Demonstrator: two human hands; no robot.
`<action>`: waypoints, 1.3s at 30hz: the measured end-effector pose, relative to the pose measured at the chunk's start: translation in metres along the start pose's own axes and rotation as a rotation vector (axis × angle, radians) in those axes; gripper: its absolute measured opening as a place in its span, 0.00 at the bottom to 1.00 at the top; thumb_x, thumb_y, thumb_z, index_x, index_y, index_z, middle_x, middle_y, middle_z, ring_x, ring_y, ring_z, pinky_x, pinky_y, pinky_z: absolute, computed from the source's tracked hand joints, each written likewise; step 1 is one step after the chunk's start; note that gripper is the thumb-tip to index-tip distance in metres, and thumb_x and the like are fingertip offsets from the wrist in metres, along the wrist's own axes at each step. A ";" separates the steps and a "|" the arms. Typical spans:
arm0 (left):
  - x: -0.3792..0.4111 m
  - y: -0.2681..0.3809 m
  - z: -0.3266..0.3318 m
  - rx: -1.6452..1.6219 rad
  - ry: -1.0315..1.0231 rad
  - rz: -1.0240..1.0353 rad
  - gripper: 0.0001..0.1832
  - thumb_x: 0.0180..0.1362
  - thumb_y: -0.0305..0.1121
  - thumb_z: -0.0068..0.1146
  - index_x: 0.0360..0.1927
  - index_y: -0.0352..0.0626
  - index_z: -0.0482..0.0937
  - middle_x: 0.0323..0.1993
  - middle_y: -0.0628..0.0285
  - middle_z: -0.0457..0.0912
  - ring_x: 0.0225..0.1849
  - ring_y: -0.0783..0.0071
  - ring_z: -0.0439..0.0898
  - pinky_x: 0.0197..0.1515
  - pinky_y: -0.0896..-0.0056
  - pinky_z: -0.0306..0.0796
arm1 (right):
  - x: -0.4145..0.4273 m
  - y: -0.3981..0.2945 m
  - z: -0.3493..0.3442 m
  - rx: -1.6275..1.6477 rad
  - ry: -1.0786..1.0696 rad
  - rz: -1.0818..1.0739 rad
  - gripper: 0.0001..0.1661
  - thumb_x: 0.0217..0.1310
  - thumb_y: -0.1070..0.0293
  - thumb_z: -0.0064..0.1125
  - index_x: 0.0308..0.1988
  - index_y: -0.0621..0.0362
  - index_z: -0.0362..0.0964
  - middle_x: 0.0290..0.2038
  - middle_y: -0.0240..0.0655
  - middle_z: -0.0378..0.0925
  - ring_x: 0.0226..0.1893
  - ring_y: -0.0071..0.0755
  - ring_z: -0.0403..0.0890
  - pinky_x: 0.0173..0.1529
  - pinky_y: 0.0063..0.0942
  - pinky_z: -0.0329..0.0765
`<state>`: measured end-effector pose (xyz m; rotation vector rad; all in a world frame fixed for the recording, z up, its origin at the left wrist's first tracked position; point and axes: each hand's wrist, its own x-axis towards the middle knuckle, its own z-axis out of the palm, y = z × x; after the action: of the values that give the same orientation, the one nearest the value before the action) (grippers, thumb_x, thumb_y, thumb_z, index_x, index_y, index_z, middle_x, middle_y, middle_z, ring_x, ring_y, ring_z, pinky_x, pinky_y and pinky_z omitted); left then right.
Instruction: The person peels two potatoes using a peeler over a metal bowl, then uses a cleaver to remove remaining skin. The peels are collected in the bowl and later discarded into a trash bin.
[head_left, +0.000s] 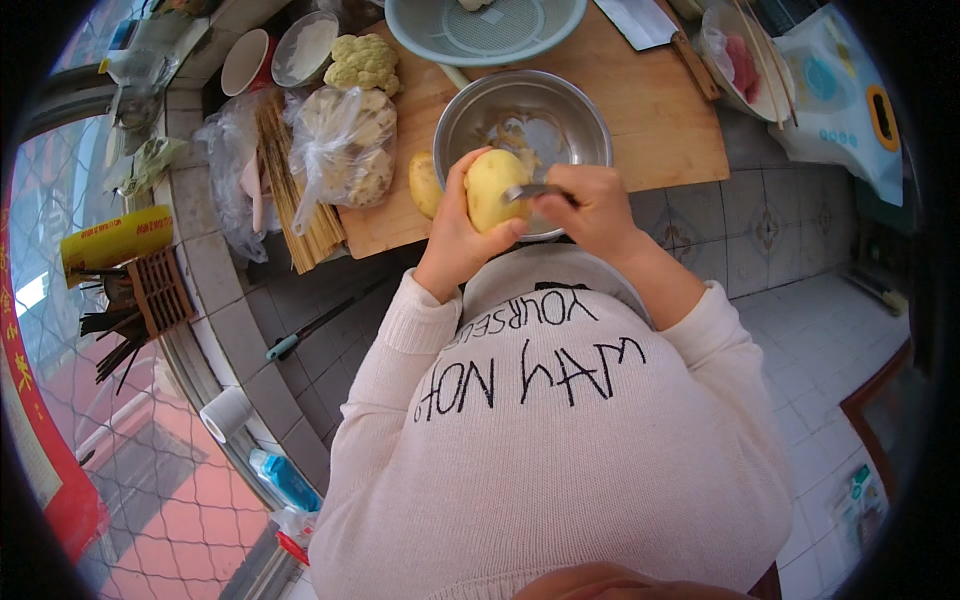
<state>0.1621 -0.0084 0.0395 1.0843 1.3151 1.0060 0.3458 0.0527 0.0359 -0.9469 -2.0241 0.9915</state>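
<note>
My left hand (466, 225) grips a mostly peeled yellow potato (493, 187) from its left side and underneath. A peeler (522, 193) with a metal head is held in my right hand (589, 208), its head against the potato's right side. Both hands are over the near rim of a stainless steel bowl (595, 124). Strips of potato peel (512, 135) lie in the bottom of that bowl. Just left of the bowl, another potato (424, 184) rests on the wooden cutting board (652, 127), partly hidden by my left hand.
Behind the bowl stands a light blue colander (487, 34). A cleaver (660, 37) lies at the board's far right, near a bowl of raw meat (742, 67) with chopsticks across it. On the left are cauliflower (364, 64), a knotted plastic bag (352, 142) of food and dry noodle-like sticks (289, 187).
</note>
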 end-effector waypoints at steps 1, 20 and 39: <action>0.000 0.001 0.001 -0.107 0.007 -0.004 0.45 0.42 0.35 0.70 0.63 0.41 0.57 0.54 0.58 0.68 0.56 0.69 0.69 0.57 0.69 0.66 | -0.001 0.001 -0.001 0.082 0.037 0.097 0.23 0.53 0.48 0.62 0.24 0.56 0.69 0.16 0.34 0.72 0.17 0.39 0.74 0.23 0.32 0.69; -0.001 -0.005 0.007 -0.032 0.026 0.081 0.52 0.39 0.33 0.73 0.66 0.43 0.51 0.56 0.57 0.66 0.57 0.67 0.68 0.57 0.68 0.66 | 0.002 0.030 0.019 0.157 -0.074 0.429 0.17 0.63 0.57 0.53 0.42 0.61 0.70 0.23 0.41 0.77 0.24 0.37 0.79 0.31 0.34 0.71; 0.026 -0.015 0.006 0.349 0.200 0.450 0.17 0.68 0.39 0.43 0.49 0.37 0.74 0.48 0.55 0.77 0.50 0.65 0.75 0.54 0.67 0.67 | -0.008 0.041 0.015 1.450 -0.416 1.001 0.31 0.60 0.35 0.48 0.38 0.54 0.71 0.21 0.28 0.69 0.10 0.16 0.62 0.12 0.13 0.59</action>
<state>0.1684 0.0136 0.0190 1.6294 1.4784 1.2685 0.3504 0.0590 -0.0079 -0.8103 -0.4168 2.7252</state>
